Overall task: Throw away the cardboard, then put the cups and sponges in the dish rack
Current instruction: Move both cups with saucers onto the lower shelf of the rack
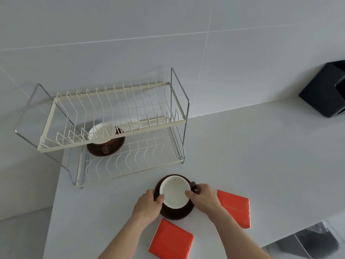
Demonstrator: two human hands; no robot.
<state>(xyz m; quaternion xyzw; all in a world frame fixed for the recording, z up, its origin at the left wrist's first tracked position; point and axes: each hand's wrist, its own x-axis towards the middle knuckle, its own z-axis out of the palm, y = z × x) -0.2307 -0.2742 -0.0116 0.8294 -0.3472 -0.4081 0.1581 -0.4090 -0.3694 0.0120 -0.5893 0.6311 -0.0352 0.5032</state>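
Cups are split between counter and rack: one brown cup (174,193) with a white interior sits on its brown saucer (177,212) near the front of the white counter (252,156), held from both sides. The left hand (149,204) grips the saucer's left edge with the thumb against the cup wall, its grip narrow and closed on the crockery; the right hand (204,197) has its thumb on the cup rim and its fingers wrapped at the handle (194,186), its grip likewise closed on the cup.

A second cup (101,135) on a brown saucer (106,148) already rests on the lower tier of the two-tier wire dish rack (112,128), towards its left end, partly screened by the cream upper tier. The rack stands at the back left of the counter against the pale tiled wall (130,34), well apart from the held cup.

Two orange sponges (170,240) lie flat on the counter. One lies just in front of the held saucer, between the forearms. The other (235,208) is just to its right, partly covered by the right wrist. A black holder (326,90) stands at the far right against the wall, cut off by the frame edge.
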